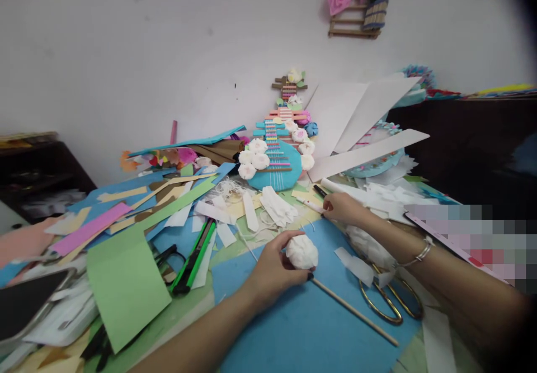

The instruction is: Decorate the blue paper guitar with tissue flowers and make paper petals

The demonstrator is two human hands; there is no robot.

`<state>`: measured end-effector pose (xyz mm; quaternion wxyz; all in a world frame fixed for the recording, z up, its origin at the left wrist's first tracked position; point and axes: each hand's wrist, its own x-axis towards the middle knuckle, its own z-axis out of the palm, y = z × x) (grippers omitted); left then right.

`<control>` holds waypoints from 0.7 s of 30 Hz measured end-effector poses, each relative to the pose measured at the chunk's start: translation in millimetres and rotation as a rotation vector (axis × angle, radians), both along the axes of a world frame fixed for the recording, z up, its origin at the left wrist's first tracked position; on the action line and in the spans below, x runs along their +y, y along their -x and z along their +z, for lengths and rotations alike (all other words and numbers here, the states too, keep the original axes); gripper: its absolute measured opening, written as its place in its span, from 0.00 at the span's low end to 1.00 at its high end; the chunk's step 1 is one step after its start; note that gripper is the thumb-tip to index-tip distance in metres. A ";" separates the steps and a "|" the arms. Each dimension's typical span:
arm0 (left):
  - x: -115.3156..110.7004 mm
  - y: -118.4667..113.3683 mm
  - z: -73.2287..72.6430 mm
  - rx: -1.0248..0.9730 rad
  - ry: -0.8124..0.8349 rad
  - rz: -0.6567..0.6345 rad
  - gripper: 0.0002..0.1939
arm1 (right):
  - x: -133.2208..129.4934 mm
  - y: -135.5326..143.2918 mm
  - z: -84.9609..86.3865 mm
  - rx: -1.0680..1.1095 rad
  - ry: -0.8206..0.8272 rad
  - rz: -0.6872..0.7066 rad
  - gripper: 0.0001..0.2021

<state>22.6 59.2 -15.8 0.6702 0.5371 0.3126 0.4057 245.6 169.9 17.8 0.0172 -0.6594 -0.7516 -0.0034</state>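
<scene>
My left hand [279,269] is closed round a white crumpled-paper flower ball [302,251], thumb below it and fingers behind. Just under the ball, a thin wooden stick [354,311] slants down to the right over a blue paper sheet [272,322]; whether it is joined to the ball I cannot tell. Farther forward and right, my right hand [344,208] has its fingertips pinched at the end of a slim white pen [309,203]. A black-capped pen [320,191] lies right beside those fingers. Gold-handled scissors [384,303] rest beneath my right forearm, partly covered by white paper scraps.
A green cutter [195,258], green paper [128,286] and a phone [31,303] lie left. At the back stands a blue pipa-shaped paper craft [277,166] with white flowers. White paper strips [279,206] and string clutter the middle; a pink-edged tablet [444,239] lies right.
</scene>
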 end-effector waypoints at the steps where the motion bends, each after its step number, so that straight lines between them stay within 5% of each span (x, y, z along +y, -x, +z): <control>1: -0.2 0.3 -0.3 0.004 -0.008 -0.004 0.32 | -1.3 0.6 -0.7 -0.008 -0.001 -0.003 0.10; 7: -5.2 3.4 5.7 0.091 -0.079 -0.109 0.32 | -9.1 1.3 -6.8 -0.087 0.006 -0.035 0.13; 14: -7.3 11.5 14.2 0.317 -0.420 -0.239 0.32 | -26.1 -0.2 -0.9 -0.141 -0.027 -0.040 0.10; 21: -0.4 15.1 9.0 0.463 -0.553 -0.188 0.36 | -37.9 -6.9 -0.6 -0.148 -0.039 -0.050 0.10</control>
